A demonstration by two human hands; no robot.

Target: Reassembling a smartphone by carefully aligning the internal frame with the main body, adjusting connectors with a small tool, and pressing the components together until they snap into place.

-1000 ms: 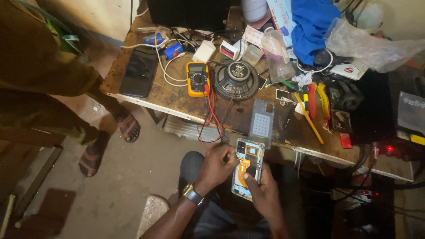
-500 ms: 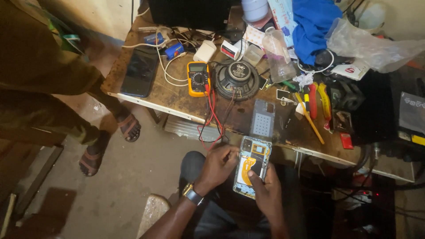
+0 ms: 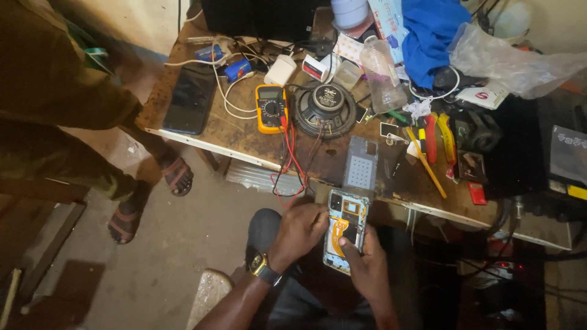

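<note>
Gripping the opened phone (image 3: 346, 229) from its left edge, the left hand (image 3: 299, 231) is curled around it, a wristwatch (image 3: 262, 266) worn on that wrist. The right hand (image 3: 367, 263) supports the phone from below and to the right, its thumb pressed on the exposed inside near an orange flex cable (image 3: 337, 235). The phone is held above the lap, just in front of the near edge of the worktop (image 3: 238, 137), its back cover off and its circuit parts showing.

On the worktop just beyond the phone, a grey back panel (image 3: 361, 164) is laid flat. Further back, a yellow multimeter (image 3: 271, 108) is set beside a round black speaker (image 3: 324, 109), with red leads (image 3: 292, 160) trailing over the near edge. A dark phone (image 3: 190, 99) lies screen-up at the left end. To the right, a yellow-handled screwdriver (image 3: 426, 162) and red and yellow pliers (image 3: 439, 135) are seen, with a clear plastic bottle (image 3: 381, 73) and blue cloth (image 3: 430, 30) behind.

At the left, another person's sandalled feet (image 3: 150, 198) are seen on the floor.
</note>
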